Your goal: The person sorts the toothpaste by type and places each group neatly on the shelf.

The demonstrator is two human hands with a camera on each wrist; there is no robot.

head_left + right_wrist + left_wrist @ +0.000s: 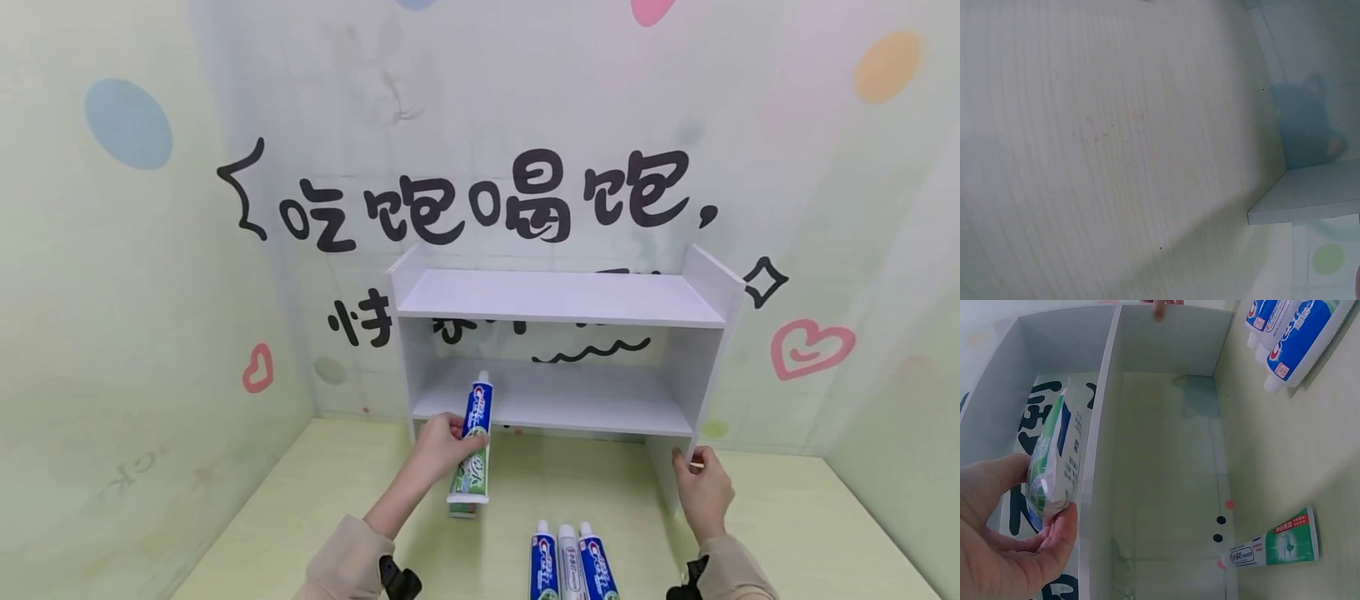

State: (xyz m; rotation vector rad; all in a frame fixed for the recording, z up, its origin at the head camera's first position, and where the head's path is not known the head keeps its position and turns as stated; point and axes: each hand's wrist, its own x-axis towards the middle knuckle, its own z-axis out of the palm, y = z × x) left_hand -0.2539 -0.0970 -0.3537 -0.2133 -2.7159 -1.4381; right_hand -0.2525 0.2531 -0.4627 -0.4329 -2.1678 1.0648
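My left hand (441, 454) grips a blue, green and white toothpaste tube (477, 408), cap upward, in front of the middle board of a white two-tier shelf (562, 298). In the left wrist view, thumb and fingers pinch this tube (1057, 462) from both sides, beside the board's front edge. Low on the shelf's right side panel, my right hand (703, 492) pinches the front edge. The right wrist view shows that panel's lower end (1310, 194) and barely any of the hand.
Two blue toothpaste tubes (543, 567) flank a white tube (570, 567) on the pale wooden table (810, 533). A green and white tube (1279, 542) lies below the left hand, mostly hidden in the head view. Printed walls (480, 100) stand behind and at both sides.
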